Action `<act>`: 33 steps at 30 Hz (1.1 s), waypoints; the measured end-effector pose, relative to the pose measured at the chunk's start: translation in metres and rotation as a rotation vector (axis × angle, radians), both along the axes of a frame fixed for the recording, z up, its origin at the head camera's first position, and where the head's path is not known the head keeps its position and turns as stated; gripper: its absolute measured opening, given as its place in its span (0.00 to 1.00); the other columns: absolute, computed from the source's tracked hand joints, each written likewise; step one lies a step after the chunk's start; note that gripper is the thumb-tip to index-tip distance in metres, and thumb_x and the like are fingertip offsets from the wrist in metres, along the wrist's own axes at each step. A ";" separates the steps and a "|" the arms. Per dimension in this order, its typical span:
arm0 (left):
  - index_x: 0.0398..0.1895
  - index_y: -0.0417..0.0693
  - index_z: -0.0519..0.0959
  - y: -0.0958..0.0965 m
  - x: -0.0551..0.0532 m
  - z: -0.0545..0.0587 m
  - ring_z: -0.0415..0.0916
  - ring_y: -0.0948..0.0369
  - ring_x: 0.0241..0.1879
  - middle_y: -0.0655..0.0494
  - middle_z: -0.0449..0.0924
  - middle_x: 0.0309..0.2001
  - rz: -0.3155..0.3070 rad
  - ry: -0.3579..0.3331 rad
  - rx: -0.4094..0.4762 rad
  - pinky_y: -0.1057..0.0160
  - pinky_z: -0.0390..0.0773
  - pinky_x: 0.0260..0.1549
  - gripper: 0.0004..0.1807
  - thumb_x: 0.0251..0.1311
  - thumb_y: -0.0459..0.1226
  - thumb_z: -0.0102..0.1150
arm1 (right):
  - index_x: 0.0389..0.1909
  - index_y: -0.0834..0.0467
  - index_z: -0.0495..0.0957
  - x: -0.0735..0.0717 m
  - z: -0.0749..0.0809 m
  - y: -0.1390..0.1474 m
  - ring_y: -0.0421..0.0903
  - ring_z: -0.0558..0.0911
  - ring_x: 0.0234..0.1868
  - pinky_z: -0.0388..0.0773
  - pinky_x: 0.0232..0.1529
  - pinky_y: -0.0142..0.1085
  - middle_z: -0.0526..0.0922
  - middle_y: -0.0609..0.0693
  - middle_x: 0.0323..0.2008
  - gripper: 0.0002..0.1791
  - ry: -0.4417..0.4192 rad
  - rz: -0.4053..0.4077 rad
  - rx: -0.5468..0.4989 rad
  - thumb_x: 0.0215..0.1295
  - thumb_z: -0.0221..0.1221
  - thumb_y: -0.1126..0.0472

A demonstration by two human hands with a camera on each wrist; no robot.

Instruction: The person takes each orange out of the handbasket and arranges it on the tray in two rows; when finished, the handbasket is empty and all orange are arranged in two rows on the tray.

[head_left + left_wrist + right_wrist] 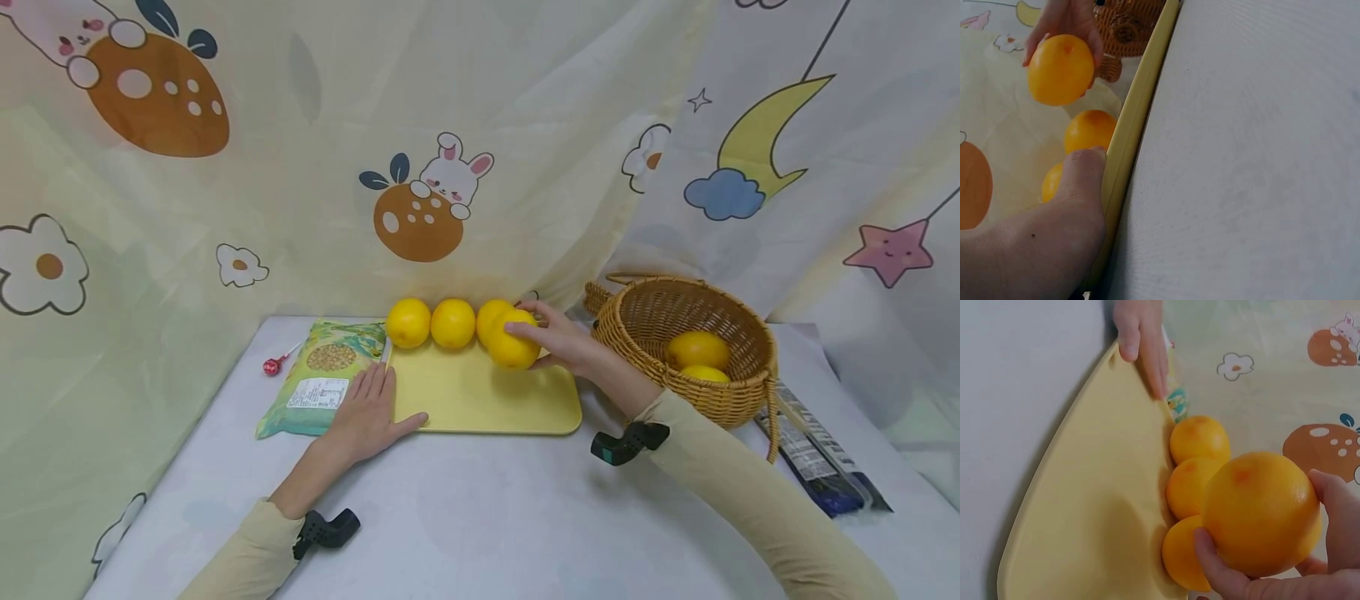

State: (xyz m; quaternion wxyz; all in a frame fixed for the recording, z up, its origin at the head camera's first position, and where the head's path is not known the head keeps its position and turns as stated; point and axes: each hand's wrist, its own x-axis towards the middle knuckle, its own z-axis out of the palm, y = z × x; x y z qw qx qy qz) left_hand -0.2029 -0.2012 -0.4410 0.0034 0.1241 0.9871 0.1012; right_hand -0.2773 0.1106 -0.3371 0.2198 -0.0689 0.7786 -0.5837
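My right hand point(558, 337) grips a round yellow-orange orange point(1263, 512) between thumb and fingers, raised over the right part of a pale yellow board point(465, 400). Three more oranges sit in a row along the board's far edge: one at the left point(408, 323), one in the middle point(453, 323), and one at the right point(491, 317), partly hidden behind the held fruit. My left hand point(371, 417) rests on the board's left end, fingers straight and thumb spread along the near edge. In the left wrist view the held orange point(1061, 70) shows beyond my left thumb.
A green and yellow packet point(318, 379) lies left of the board, with a red lollipop point(272, 366) beside it. At the right stands a wicker basket point(622, 337) holding two yellow fruits point(697, 350). Dark flat packages point(821, 458) lie by it. A printed curtain hangs behind the table.
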 end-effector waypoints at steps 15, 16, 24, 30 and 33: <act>0.73 0.28 0.48 0.001 0.000 0.001 0.40 0.41 0.77 0.31 0.46 0.75 -0.004 -0.005 0.002 0.43 0.41 0.75 0.58 0.59 0.69 0.45 | 0.70 0.48 0.60 -0.009 0.004 -0.003 0.55 0.72 0.59 0.76 0.58 0.52 0.64 0.59 0.66 0.36 0.077 -0.165 0.010 0.62 0.62 0.50; 0.73 0.28 0.48 0.001 0.000 0.001 0.40 0.41 0.77 0.31 0.46 0.75 -0.005 -0.003 0.003 0.43 0.41 0.75 0.58 0.59 0.69 0.46 | 0.70 0.48 0.60 -0.011 0.006 -0.003 0.55 0.72 0.59 0.76 0.58 0.53 0.65 0.59 0.66 0.36 0.084 -0.164 0.012 0.62 0.62 0.50; 0.73 0.27 0.48 0.001 0.000 0.001 0.40 0.40 0.77 0.31 0.46 0.75 -0.007 0.004 -0.006 0.43 0.41 0.75 0.58 0.60 0.68 0.46 | 0.69 0.47 0.62 -0.023 0.025 -0.016 0.56 0.73 0.59 0.76 0.58 0.55 0.67 0.58 0.64 0.34 0.118 -0.182 -0.084 0.62 0.62 0.49; 0.73 0.27 0.48 0.000 0.000 0.000 0.41 0.40 0.77 0.31 0.47 0.75 -0.009 0.017 0.000 0.43 0.42 0.75 0.58 0.59 0.68 0.46 | 0.68 0.44 0.65 -0.032 0.032 -0.032 0.51 0.72 0.55 0.75 0.47 0.48 0.70 0.56 0.63 0.33 0.125 -0.227 -0.207 0.62 0.62 0.50; 0.73 0.27 0.48 0.000 0.000 0.000 0.41 0.40 0.77 0.31 0.47 0.75 -0.012 0.017 0.005 0.43 0.42 0.75 0.58 0.59 0.68 0.47 | 0.67 0.43 0.68 -0.040 0.033 -0.037 0.50 0.73 0.51 0.77 0.43 0.47 0.70 0.54 0.63 0.31 0.163 -0.252 -0.223 0.62 0.61 0.49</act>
